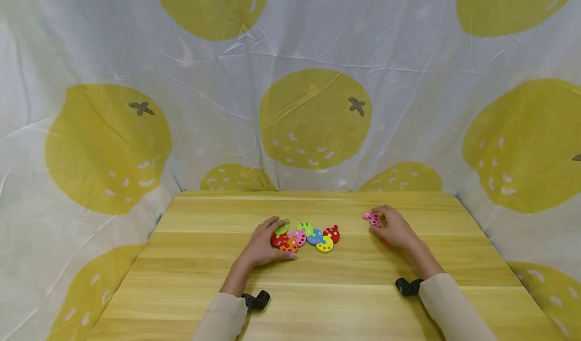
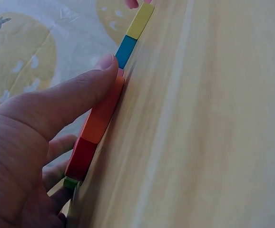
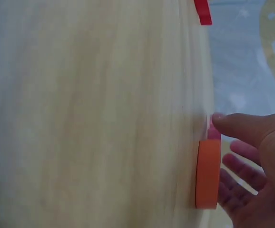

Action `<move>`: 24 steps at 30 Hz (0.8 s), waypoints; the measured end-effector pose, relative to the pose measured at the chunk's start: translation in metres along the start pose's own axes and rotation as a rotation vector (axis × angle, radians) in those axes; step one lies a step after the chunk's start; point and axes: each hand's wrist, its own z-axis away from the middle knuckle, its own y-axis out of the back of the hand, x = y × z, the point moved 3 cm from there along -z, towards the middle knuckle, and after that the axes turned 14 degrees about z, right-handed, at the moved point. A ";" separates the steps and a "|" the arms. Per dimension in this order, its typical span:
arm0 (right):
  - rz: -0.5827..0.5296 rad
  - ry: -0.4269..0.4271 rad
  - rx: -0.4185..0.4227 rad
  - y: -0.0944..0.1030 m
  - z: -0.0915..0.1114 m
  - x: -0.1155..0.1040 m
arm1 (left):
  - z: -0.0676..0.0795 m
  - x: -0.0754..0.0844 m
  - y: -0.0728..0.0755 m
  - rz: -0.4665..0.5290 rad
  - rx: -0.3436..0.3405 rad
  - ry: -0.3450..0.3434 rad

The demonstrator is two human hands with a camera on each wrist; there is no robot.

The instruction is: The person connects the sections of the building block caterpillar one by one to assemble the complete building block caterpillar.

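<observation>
A winding row of flat, numbered puzzle pieces lies on the table. My left hand (image 1: 262, 246) holds its left end, fingers around the green piece (image 1: 282, 229) and red piece (image 1: 278, 240), thumb along the near edge by the orange piece (image 2: 102, 116). Farther right in the row come a pink piece (image 1: 298, 238), a light green piece (image 1: 305, 227), a blue piece (image 1: 314, 237), a yellow piece (image 1: 325, 245) and another red one (image 1: 333, 234). Apart from the row, my right hand (image 1: 397, 228) pinches a spotted pink puzzle piece (image 1: 373, 218). An orange piece (image 3: 208, 175) lies partly hidden beneath that hand.
The wooden table (image 1: 336, 300) ends at a lemon-printed cloth (image 1: 218, 109) that hangs behind it and along both sides. A black wrist device (image 1: 257, 299) sits at the left cuff, and another black device (image 1: 408, 286) at the right.
</observation>
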 end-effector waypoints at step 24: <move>-0.085 -0.095 -0.087 -0.005 0.001 0.003 | 0.000 0.002 0.001 0.005 -0.005 0.001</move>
